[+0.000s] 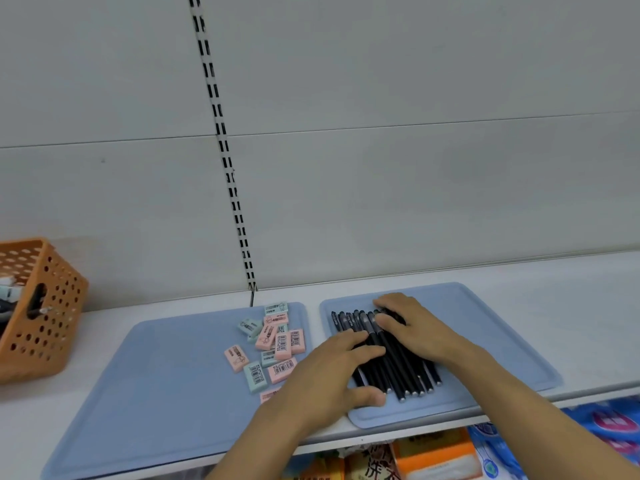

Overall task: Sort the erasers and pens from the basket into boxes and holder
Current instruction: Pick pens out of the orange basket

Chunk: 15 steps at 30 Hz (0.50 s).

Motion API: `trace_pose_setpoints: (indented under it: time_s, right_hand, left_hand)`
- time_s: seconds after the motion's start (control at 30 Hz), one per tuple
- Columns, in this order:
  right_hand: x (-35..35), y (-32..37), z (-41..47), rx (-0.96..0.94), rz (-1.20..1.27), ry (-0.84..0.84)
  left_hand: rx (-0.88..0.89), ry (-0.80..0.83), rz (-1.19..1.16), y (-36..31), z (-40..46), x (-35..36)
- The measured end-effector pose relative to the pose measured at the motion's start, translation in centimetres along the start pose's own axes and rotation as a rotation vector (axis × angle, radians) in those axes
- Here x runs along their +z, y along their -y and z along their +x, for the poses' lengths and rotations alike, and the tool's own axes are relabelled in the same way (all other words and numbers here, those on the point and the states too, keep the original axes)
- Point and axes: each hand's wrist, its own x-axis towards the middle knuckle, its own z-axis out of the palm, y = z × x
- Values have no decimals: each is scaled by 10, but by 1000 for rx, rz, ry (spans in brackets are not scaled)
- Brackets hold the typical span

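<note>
Pens, black, lie in a row on the right blue tray. Left hand and right hand rest flat on them, fingers straight. Pink and green erasers are scattered on the left tray; an orange basket stands on the shelf's far left.

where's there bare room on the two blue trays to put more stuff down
The left tray is bare across its left half, between the orange basket and the erasers. The right tray is bare right of the pens. The seam between the trays is crowded with erasers, pens, left hand and right hand.
</note>
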Motion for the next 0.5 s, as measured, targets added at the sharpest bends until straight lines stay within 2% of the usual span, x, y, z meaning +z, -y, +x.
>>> trace_pose_setpoints:
  time_s: [0.17,0.37,0.5]
  right_hand:
    - [-3,12,-5,-62,-6,-120]
    - [14,83,-29,-236,85,-417]
    - [48,146,-29,-314,211,-483]
  left_hand:
    - [-7,-95,-7,1,-6,-4]
    - [76,-508,44,17,-45,-27]
    - [108,-762,78,53,-95,-58]
